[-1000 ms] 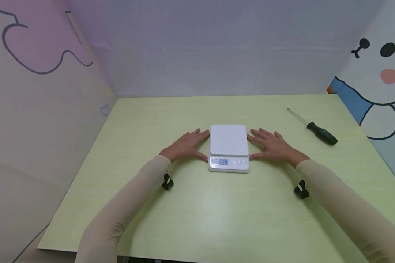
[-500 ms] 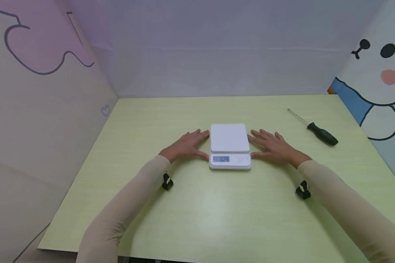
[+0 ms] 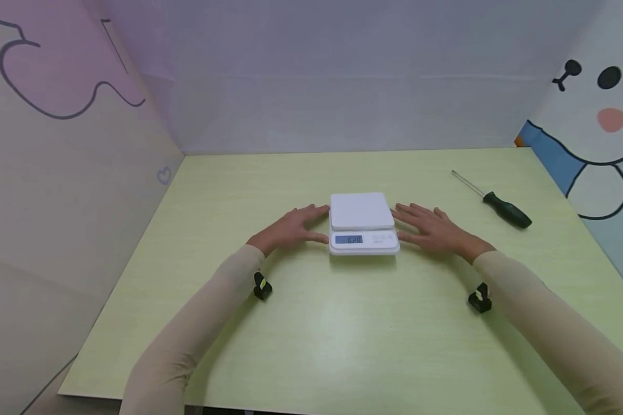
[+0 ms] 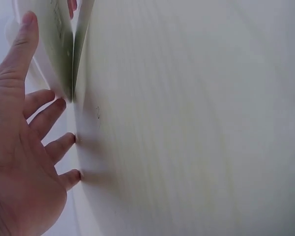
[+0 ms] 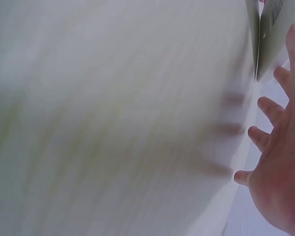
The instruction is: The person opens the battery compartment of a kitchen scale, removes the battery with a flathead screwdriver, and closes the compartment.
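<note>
You have your left hand (image 3: 289, 229) and your right hand (image 3: 436, 232) on either side of a white, square-topped plastic kitchen scale (image 3: 362, 213), about midway between the left and right edges of the pale yellow-green, wood-grained table (image 3: 316, 334). Your fingers are spread wide and fairly straight on both hands, with your thumbs and forefingers at the scale's two sides, and the pressure they exert cannot be told. The scale is tilted: its front edge, below the grey digital display (image 3: 349, 239), is raised clear of the surface, while its back edge is down at or close to it. In the left wrist view, your last two fingertips meet the surface.

Well to your right, towards the table's far right corner, lies a screwdriver (image 3: 507, 210) with a dark green handle and a slim metal shaft; its tip points towards the far edge, its handle towards the right edge. Just behind the far edge stands a plain pale lilac wall panel (image 3: 311, 86).
</note>
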A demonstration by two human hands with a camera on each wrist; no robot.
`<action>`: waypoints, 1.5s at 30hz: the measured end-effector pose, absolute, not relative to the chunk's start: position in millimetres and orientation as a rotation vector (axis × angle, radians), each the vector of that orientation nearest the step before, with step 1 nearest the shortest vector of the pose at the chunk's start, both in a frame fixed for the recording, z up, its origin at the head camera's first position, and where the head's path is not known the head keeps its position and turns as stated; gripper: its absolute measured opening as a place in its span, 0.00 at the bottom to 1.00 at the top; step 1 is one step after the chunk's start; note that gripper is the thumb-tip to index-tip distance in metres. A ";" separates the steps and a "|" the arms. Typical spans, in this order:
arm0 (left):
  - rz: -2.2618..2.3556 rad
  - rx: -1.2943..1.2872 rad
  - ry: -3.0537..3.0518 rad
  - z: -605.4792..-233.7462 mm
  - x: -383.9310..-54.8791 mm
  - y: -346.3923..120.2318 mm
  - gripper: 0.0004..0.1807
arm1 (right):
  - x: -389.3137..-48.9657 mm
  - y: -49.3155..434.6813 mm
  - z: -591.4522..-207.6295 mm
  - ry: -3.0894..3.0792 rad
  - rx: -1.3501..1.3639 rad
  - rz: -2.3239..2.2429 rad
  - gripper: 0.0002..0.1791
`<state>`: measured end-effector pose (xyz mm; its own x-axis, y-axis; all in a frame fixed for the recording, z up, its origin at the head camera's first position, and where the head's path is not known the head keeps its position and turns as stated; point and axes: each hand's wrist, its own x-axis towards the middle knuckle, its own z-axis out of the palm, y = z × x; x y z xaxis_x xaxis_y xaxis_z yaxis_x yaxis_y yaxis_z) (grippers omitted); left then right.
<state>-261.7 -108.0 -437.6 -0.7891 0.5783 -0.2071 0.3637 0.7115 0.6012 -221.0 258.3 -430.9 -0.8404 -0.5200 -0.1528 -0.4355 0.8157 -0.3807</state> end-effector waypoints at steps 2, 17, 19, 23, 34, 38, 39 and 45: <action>0.814 0.709 2.527 -437.1 -261.3 -108.3 0.50 | -221.8 258.4 -429.8 2.758 -0.737 -0.494 0.35; 0.934 0.630 2.494 -432.6 -258.0 -108.1 0.40 | -221.9 258.9 -422.7 2.737 -0.792 -0.685 0.29; 0.964 0.625 2.483 -431.2 -257.4 -108.2 0.38 | -221.9 259.0 -423.0 2.731 -0.822 -0.741 0.28; 1.011 0.618 2.472 -430.8 -257.6 -107.8 0.37 | -221.5 257.8 -421.5 2.718 -0.783 -0.815 0.27; 1.163 0.578 2.487 -429.7 -255.8 -102.6 0.30 | -223.0 253.3 -414.1 2.702 -0.558 -0.925 0.30; 1.192 0.557 2.513 -426.9 -254.2 -99.4 0.33 | -223.5 251.5 -412.4 2.716 -0.516 -0.975 0.30; 1.201 0.551 2.517 -426.6 -254.2 -98.6 0.33 | -223.5 251.0 -411.9 2.717 -0.512 -0.992 0.30; 1.242 0.541 2.528 -426.8 -255.3 -94.9 0.35 | -225.2 249.3 -410.9 2.716 -0.504 -1.049 0.29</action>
<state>-255.3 -94.9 -426.8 -0.8930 0.4433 -0.0776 0.2096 0.5622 0.8000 -225.2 249.3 -410.9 -0.9250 -0.3767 -0.0507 -0.2448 0.6926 -0.6785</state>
